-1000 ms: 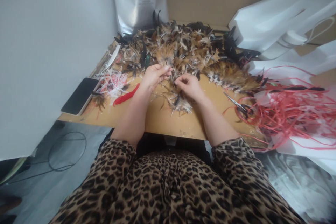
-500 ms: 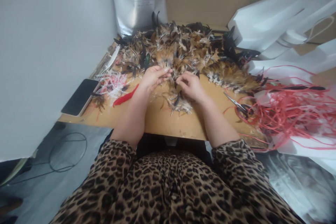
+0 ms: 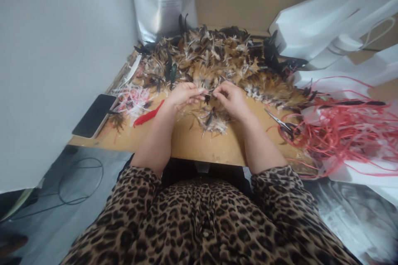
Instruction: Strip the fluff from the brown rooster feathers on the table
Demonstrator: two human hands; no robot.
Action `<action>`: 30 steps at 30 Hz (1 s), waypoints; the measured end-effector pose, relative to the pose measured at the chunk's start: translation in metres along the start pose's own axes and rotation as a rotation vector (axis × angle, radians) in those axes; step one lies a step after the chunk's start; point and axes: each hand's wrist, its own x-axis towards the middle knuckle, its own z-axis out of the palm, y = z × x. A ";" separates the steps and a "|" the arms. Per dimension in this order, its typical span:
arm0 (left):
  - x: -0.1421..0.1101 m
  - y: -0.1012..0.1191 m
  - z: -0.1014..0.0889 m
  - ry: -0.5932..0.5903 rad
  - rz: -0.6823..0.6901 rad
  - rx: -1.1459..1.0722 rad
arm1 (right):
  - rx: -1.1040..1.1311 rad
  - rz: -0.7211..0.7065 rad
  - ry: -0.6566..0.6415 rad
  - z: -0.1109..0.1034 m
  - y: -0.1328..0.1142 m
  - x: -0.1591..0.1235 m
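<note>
Over the middle of the table, my left hand (image 3: 188, 94) is closed in a pinch on feathers, with a dark tip showing below its fingertips. Just to the right, my right hand (image 3: 229, 97) is also pinched closed, its fingertips close to those of the left; what it holds is too small to make out. Behind both hands spreads a large pile of brown and black feathers (image 3: 217, 51). A smaller heap of loose feathers (image 3: 214, 124) lies on the table between my forearms.
At left lie a phone (image 3: 95, 116), pink-and-white strips (image 3: 132, 98) and a red strip (image 3: 148, 114). Scissors (image 3: 281, 122) lie at right beside tangled red cord (image 3: 351, 132). A silver bag (image 3: 164, 12) stands behind; white foam-like pieces (image 3: 311, 25) are at the back right.
My left hand has shifted slightly right and down. My right hand has moved a little to the right, its fingers still pinched.
</note>
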 end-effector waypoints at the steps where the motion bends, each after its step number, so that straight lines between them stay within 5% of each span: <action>1: 0.000 0.000 0.000 -0.010 -0.022 0.021 | -0.014 -0.008 -0.003 0.000 0.001 0.000; 12: 0.002 -0.003 0.003 -0.004 -0.055 0.017 | 0.009 -0.026 0.079 0.009 0.004 0.000; 16: 0.004 -0.003 0.007 0.093 0.039 -0.091 | 0.158 0.142 0.249 0.013 -0.002 0.001; 20: 0.007 -0.006 0.013 0.162 0.108 -0.165 | 0.467 0.411 0.207 0.025 -0.005 0.001; 25: 0.008 -0.012 0.018 0.078 0.116 -0.150 | 0.817 0.588 0.249 0.040 -0.002 0.003; 30: 0.005 -0.013 0.020 0.006 0.055 -0.126 | 0.876 0.624 0.271 0.036 -0.002 0.004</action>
